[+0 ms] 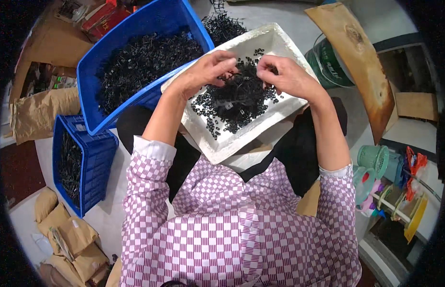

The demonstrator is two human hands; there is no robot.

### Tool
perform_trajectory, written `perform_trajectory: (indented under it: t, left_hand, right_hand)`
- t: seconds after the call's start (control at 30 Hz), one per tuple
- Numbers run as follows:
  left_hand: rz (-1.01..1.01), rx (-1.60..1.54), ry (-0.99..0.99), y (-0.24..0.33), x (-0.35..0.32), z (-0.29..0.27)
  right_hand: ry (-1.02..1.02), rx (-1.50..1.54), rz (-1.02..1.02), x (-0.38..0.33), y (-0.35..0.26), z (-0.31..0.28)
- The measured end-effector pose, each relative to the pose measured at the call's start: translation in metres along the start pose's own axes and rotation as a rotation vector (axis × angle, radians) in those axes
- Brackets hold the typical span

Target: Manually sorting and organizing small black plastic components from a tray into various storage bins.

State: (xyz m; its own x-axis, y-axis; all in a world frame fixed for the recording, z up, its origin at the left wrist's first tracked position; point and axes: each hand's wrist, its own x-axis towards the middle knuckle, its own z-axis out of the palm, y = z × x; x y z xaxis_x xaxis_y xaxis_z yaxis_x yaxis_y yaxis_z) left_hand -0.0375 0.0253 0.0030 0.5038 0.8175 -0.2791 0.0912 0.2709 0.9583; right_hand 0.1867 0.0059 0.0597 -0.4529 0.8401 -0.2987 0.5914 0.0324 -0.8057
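Observation:
A white foam box (217, 152) rests tilted across my lap, with a heap of small black plastic parts (236, 103) inside. Over the heap's left side is my left hand (205, 71), its fingers curled together at the parts. My right hand (289, 76) is over the right side, thumb and forefinger pinched. Whatever lies between the fingers of either hand is too small and dark to make out. Loose black pieces are scattered on the box floor around the heap.
At the left stands a large blue crate (131, 112) full of black parts, a smaller blue crate (95, 167) below it. Another black pile (222, 28) lies behind the foam box. A green bucket (327, 64) and wooden board (361, 57) are at right, brown paper packages (74, 234) lower left.

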Motion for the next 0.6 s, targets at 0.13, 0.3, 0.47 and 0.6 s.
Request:
perform_trajectory:
  t: [0.13, 0.3, 0.47, 0.6]
  left_hand:
    - [-0.174, -0.022, -0.162, -0.015, 0.004, 0.006]
    - [-0.291, -0.55, -0.245, -0.022, 0.004, 0.016]
    - [-0.272, -0.731, -0.218, -0.022, 0.004, 0.026]
    - [-0.278, -0.661, -0.092, -0.025, 0.008, 0.026]
  right_hand:
    - [0.043, 0.036, -0.061, 0.005, 0.005, 0.008]
    - [0.122, 0.18, 0.068, 0.006, 0.018, 0.002]
    - [0.134, 0.161, 0.044, 0.006, 0.024, 0.005]
    - [0.14, 0.283, -0.045, 0.005, 0.027, 0.003]
